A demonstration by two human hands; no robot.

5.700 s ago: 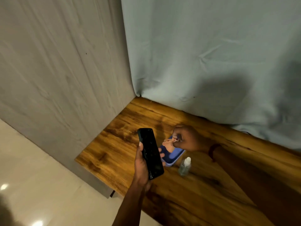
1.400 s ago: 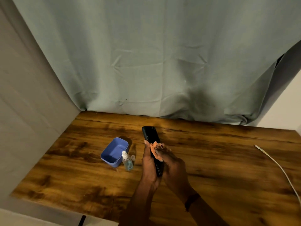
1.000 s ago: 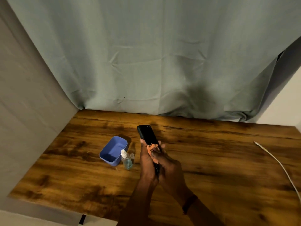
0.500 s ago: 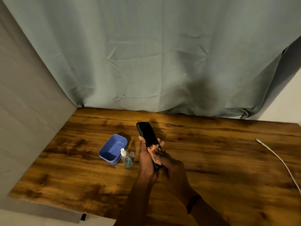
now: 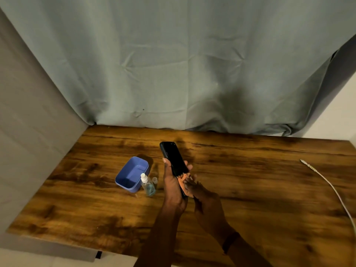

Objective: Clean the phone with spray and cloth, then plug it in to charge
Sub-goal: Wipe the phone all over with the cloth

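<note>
My left hand (image 5: 172, 186) grips a black phone (image 5: 173, 157) from below, screen up and tilted away, above the wooden table (image 5: 250, 189). My right hand (image 5: 204, 199) pinches a small orange cloth (image 5: 183, 181) and presses it against the phone's lower screen. A small clear spray bottle (image 5: 147, 185) with blue liquid stands on the table just left of my left hand, its clear cap (image 5: 154, 180) beside it. A white charging cable (image 5: 331, 189) lies along the table's right side, its plug end pointing toward the middle.
A blue plastic tub (image 5: 132, 174) sits left of the bottle. A grey-green curtain (image 5: 183, 64) hangs behind the table and a grey panel (image 5: 28, 132) closes off the left side. The table's near edge runs along the lower left.
The orange cloth in my right hand has slid down the screen toward the phone's lower end. The phone is tipped slightly further away. Bottle, tub and cable stayed put.
</note>
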